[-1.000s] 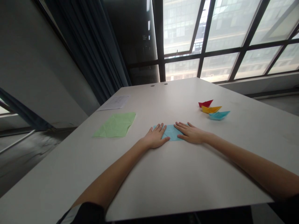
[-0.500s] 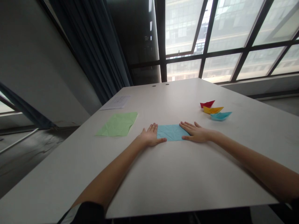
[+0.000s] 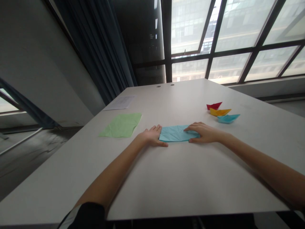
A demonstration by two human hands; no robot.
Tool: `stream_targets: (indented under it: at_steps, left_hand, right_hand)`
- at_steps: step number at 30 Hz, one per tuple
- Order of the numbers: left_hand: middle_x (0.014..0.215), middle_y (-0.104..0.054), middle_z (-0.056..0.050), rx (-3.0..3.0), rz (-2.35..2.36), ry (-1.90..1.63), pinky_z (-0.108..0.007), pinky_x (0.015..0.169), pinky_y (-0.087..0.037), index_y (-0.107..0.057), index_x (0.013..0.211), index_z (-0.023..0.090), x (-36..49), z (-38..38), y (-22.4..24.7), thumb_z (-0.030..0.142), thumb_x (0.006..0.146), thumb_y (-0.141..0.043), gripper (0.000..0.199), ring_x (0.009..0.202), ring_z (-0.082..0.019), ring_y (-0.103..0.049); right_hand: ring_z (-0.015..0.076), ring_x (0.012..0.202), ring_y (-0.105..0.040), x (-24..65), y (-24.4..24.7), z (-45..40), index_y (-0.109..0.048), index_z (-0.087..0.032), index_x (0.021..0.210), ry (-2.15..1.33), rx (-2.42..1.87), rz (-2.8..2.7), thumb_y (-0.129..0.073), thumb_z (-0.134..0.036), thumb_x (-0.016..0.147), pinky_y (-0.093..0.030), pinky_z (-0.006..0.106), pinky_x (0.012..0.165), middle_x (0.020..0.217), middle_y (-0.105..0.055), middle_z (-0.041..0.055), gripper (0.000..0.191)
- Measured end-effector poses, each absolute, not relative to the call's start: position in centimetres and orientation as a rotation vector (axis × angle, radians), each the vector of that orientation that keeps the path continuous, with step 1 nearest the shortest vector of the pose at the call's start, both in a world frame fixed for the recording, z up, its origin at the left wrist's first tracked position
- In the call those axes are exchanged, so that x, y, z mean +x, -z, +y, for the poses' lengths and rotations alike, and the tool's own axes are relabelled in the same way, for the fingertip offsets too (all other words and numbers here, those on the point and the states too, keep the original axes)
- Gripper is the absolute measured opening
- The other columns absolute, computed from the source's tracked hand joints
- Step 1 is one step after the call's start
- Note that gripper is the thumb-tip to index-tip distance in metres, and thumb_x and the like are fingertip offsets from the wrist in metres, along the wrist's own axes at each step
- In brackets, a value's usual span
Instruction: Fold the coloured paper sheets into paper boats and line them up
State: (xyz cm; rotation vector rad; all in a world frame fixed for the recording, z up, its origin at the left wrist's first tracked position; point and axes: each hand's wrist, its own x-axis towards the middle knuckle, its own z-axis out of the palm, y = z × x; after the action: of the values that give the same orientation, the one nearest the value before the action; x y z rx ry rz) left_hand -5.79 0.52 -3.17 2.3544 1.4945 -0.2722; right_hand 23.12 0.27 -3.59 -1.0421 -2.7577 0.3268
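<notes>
A folded sheet of light blue paper [image 3: 175, 133] lies on the white table, with crease lines across it and its front edge slightly lifted. At its left end my left hand [image 3: 153, 136] rests flat, fingers stretched and thumb spread toward the front, touching the paper's edge. Over the right end, my right hand [image 3: 203, 132] is arched, with its fingertips on the paper and its thumb apart at the front edge. The hand covers part of that end of the sheet.
Three folded paper boats stand to the right: a red boat [image 3: 214, 106], a yellow boat [image 3: 219, 112] and a blue boat [image 3: 228, 118]. To the left lie a creased green paper sheet [image 3: 121, 125] and, farther back, a printed white sheet [image 3: 120, 102]. Windows line the back.
My right hand has risen from flat to arched, its fingers bending over the blue paper. More of the paper's right end shows, and its front edge has lifted. My left hand stays at the left end.
</notes>
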Motion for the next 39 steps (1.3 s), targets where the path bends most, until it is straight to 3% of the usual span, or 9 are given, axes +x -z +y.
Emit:
stream_targets:
  at_steps: [7,11,17,21,25,28,31,36,39]
  left_hand:
    - [0.147,-0.007,-0.015,2.343,1.496,0.263,-0.053,0.103,-0.018,-0.017,0.140,0.018,-5.7,0.4,2.7,0.076,0.053,-0.053,0.111,0.134,-0.035,-0.009]
    - [0.146,-0.012,-0.016,2.324,1.511,0.245,-0.048,0.103,-0.021,-0.019,0.140,0.017,-6.3,0.5,1.8,0.074,0.050,-0.056,0.113,0.133,-0.034,-0.015]
    - [0.145,-0.017,-0.016,2.274,1.559,0.271,-0.040,0.103,-0.025,-0.024,0.138,0.014,-7.3,1.1,0.9,0.077,0.052,-0.051,0.110,0.131,-0.034,-0.024]
    - [0.144,-0.022,-0.014,2.248,1.586,0.222,-0.042,0.102,-0.025,-0.028,0.137,0.016,-7.2,1.1,1.3,0.077,0.058,-0.045,0.101,0.130,-0.034,-0.026]
    - [0.146,-0.017,-0.015,2.272,1.660,0.263,-0.048,0.103,-0.021,-0.027,0.137,0.016,-6.9,1.1,2.0,0.074,0.064,-0.042,0.095,0.132,-0.035,-0.018]
    - [0.146,-0.013,-0.015,2.276,1.680,0.316,-0.049,0.103,-0.021,-0.025,0.137,0.017,-6.8,1.1,2.3,0.073,0.062,-0.046,0.096,0.133,-0.035,-0.016]
    - [0.146,-0.015,-0.016,2.287,1.675,0.322,-0.049,0.102,-0.022,-0.026,0.137,0.017,-6.9,1.3,2.3,0.069,0.064,-0.048,0.092,0.132,-0.035,-0.017]
    - [0.145,-0.022,-0.014,2.340,1.797,0.268,-0.056,0.098,-0.023,-0.032,0.133,0.023,-6.9,1.7,2.2,0.065,0.076,-0.036,0.071,0.129,-0.035,-0.025]
    - [0.144,-0.025,-0.014,2.345,1.777,0.233,-0.058,0.097,-0.023,-0.031,0.133,0.022,-6.8,1.9,2.6,0.072,0.076,-0.024,0.076,0.129,-0.033,-0.027]
  right_hand:
    - [0.0202,0.082,-0.061,22.8,3.1,-0.1,-0.067,-0.024,0.094,-0.346,-0.945,-2.710,-0.043,-0.047,0.082,-0.041,0.035,0.083,0.089,-0.068,0.0052,0.035]
    - [0.0188,0.072,-0.060,22.6,2.7,-0.2,-0.068,-0.023,0.085,-0.288,-0.973,-2.556,-0.041,-0.043,0.084,-0.043,0.033,0.076,0.077,-0.068,0.0049,0.034]
    - [0.0152,0.060,-0.056,22.5,2.9,0.6,-0.064,-0.018,0.073,-0.653,-1.197,-1.859,-0.047,-0.051,0.077,-0.042,0.025,0.052,0.066,-0.064,0.0021,0.037]
    - [0.0138,0.054,-0.053,23.3,4.3,2.1,-0.065,-0.017,0.070,-0.705,-1.402,-1.542,-0.049,-0.049,0.074,-0.038,0.024,0.046,0.059,-0.060,0.0004,0.036]
    - [0.0182,0.063,-0.058,24.5,5.7,3.2,-0.067,-0.018,0.073,-0.481,-1.558,-1.817,-0.049,-0.042,0.074,-0.044,0.028,0.055,0.067,-0.065,0.0034,0.030]
    - [0.0233,0.087,-0.059,24.9,6.0,3.1,-0.064,-0.021,0.102,-0.240,-1.396,-2.118,-0.049,-0.031,0.075,-0.045,0.038,0.078,0.101,-0.065,0.0076,0.033]
    - [0.0262,0.113,-0.046,24.8,6.0,2.6,-0.056,-0.027,0.117,-0.163,-1.185,-2.445,-0.044,-0.026,0.079,-0.035,0.045,0.094,0.127,-0.052,0.0046,0.040]
    - [0.0267,0.111,-0.047,24.6,5.6,2.0,-0.057,-0.030,0.117,-0.169,-1.160,-2.640,-0.042,-0.034,0.083,-0.033,0.046,0.094,0.118,-0.058,0.0038,0.037]
    - [0.0265,0.102,-0.052,24.5,5.1,1.8,-0.061,-0.026,0.111,-0.099,-1.178,-2.620,-0.047,-0.045,0.081,-0.034,0.045,0.092,0.105,-0.062,0.0078,0.038]
